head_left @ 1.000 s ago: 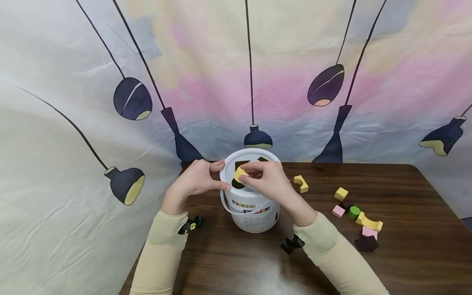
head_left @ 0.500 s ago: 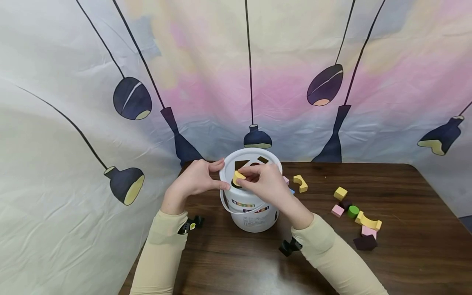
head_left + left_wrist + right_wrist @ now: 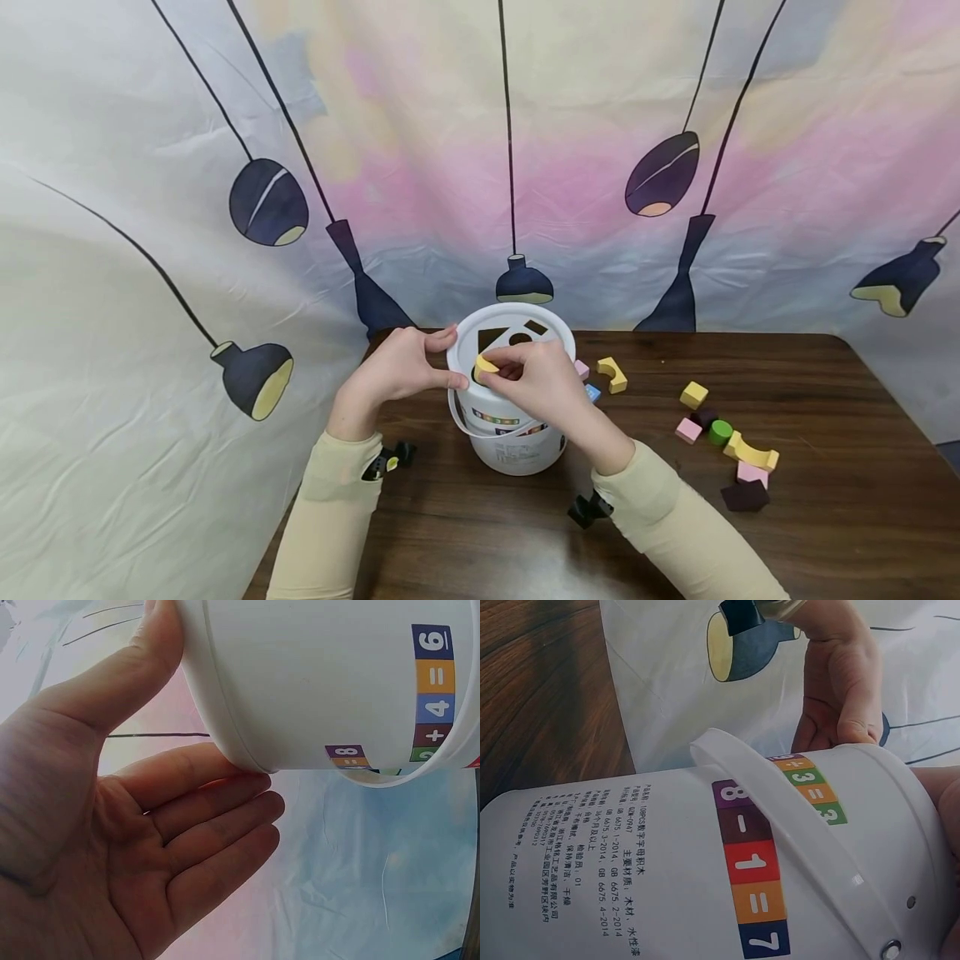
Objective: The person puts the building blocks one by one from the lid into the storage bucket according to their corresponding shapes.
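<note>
A white bucket (image 3: 517, 456) with a carrying handle (image 3: 780, 810) stands upright, its white lid (image 3: 501, 313) cut with several shaped holes. My right hand (image 3: 551, 385) pinches a yellow wooden block (image 3: 485, 368) with a curved edge between thumb and fingers, right at the hole in the lid's near left part. On the bucket's left side, my left hand (image 3: 401, 364) touches the lid's rim with the thumb and index finger spread. Its other fingers (image 3: 225, 825) lie extended beside the bucket wall in the left wrist view. The right fingertips are out of sight in the right wrist view.
Just right of the bucket lie a yellow arch block (image 3: 613, 377), a blue block (image 3: 592, 392) and a pink block (image 3: 581, 369). Farther right on the dark wooden table (image 3: 840, 417) are several more blocks, including a green cylinder (image 3: 720, 432). A printed cloth (image 3: 600, 100) hangs behind.
My right hand has brought the yellow block slightly left and turned it, so it sits lower at the hole. The left hand stays on the rim.
</note>
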